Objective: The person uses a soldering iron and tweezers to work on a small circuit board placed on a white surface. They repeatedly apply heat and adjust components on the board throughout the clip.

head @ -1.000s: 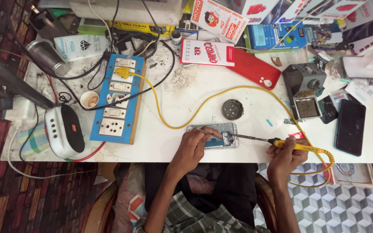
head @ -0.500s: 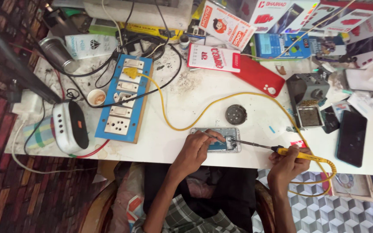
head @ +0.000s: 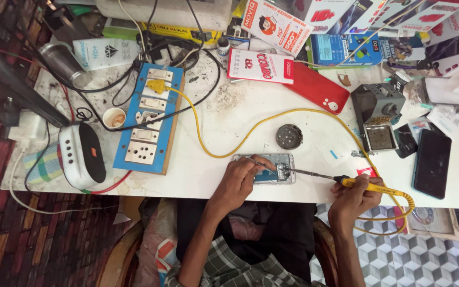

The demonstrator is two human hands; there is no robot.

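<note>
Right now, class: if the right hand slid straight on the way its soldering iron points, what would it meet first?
The right hand holds a yellow soldering iron aimed leftward. Its tip already sits on the opened phone, so that comes first; just beyond are the left hand's fingers. Height above the board is unclear.

The table (head: pixel 229 138) at the middle is smooth white, with dirty rough spots. The soldering iron (head: pixel 370 186) at lower right has a yellow plastic handle and a thin shiny metal tip. The red phone cover (head: pixel 317 87) above looks smooth and glossy
</note>
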